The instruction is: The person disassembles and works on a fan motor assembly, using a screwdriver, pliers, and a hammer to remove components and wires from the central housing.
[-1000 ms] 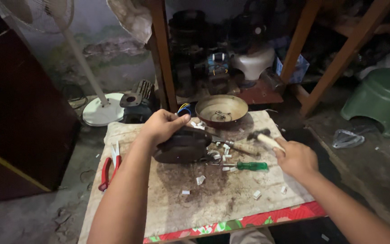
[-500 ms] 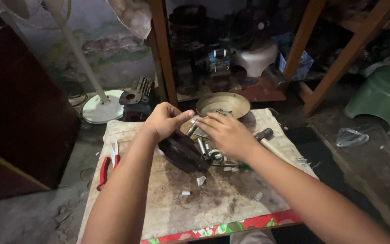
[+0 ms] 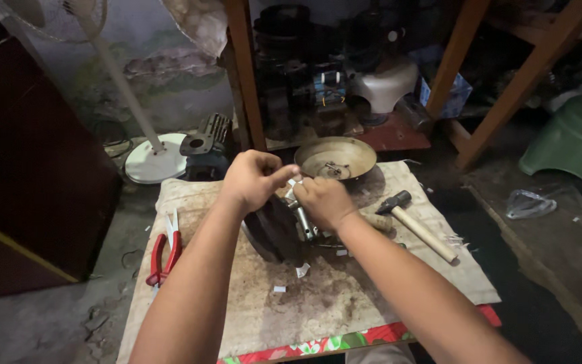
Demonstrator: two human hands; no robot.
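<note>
My left hand (image 3: 254, 178) and right hand (image 3: 322, 201) both grip the dark metal part (image 3: 274, 229) on the surface (image 3: 318, 303). A hammer (image 3: 415, 226) lies right.

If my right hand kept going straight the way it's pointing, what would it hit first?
The right hand points left toward the left hand, nearly touching it already, so it would likely meet those fingers first; depth is hard to judge.

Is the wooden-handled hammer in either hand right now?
No: the wooden-handled hammer lies on the cloth, apart from the right hand and left hand, which meet at the dark metal part.
</note>
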